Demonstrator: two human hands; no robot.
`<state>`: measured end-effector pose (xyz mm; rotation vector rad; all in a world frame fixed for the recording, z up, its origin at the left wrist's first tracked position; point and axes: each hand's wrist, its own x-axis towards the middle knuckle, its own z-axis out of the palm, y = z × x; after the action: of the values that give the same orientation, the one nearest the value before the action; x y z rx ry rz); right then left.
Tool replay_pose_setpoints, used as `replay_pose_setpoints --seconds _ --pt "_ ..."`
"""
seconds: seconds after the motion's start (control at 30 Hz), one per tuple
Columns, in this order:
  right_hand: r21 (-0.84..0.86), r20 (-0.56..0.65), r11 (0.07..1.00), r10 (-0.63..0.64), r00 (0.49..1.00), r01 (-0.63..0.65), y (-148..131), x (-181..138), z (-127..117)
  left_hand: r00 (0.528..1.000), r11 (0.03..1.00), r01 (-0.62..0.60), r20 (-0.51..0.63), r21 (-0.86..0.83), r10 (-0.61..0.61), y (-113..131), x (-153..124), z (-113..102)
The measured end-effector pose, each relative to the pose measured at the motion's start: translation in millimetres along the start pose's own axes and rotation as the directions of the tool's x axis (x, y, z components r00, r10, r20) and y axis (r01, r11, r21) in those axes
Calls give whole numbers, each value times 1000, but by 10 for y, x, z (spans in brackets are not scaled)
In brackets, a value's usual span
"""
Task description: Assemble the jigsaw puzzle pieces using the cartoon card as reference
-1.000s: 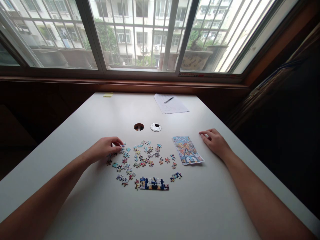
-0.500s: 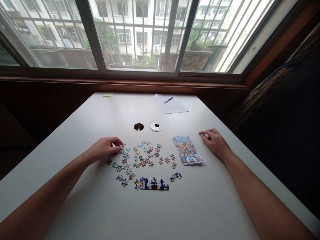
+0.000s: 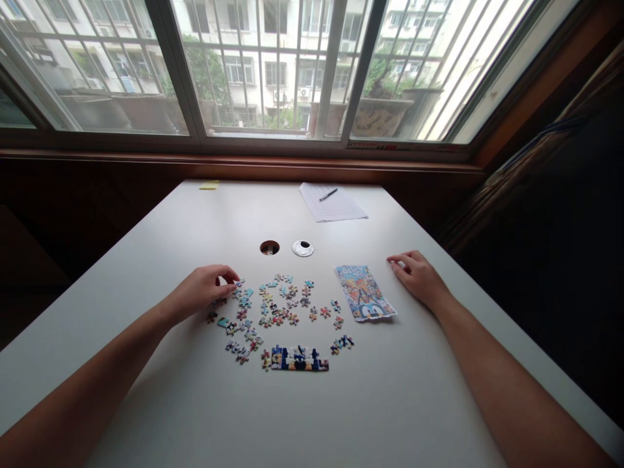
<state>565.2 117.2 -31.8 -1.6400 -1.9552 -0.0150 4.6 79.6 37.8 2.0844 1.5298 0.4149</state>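
Left of the picture sheet (image 3: 366, 292), puzzle pieces (image 3: 242, 313) are partly obscured by the adjacent left grip (image 3: 236, 283), whose closure cannot be determined.

TEXT "Bluey" | ON picture sheet (image 3: 366, 292), top | white paper (image 3: 336, 209): print too small to read

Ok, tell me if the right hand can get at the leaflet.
Likely yes: the right hand is close to the leaflet, just off its right side, and nothing seems to lie between them or on top of it.
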Motion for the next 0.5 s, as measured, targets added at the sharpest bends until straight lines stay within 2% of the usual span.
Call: replay_pose_setpoints --seconds 0.1,0.2,0.27,0.33,0.43,0.5 --pt "1 4 1000 1 1000 -1 3 -1 -3 993 995 -93 -71 48 96 44 -15 1" --pt "5 3 1000 -5 1000 5 -8 -1 -10 960 960 -262 -77 94 269 132 -49 16" --pt "5 -7 1000 -17 1000 17 -28 -4 -18 900 895 -433 -11 107 436 216 -92 36" --pt "6 -30 1000 -30 999 30 -57 -11 -31 802 796 -597 84 98 591 321 -155 58" --pt "3 -97 999 -47 994 47 -118 -30 -77 702 696 -709 210 116 680 505 -274 84" --pt "-4 -144 998 -69 987 69 -188 -38 -139 665 660 -741 273 125 695 625 -357 98"
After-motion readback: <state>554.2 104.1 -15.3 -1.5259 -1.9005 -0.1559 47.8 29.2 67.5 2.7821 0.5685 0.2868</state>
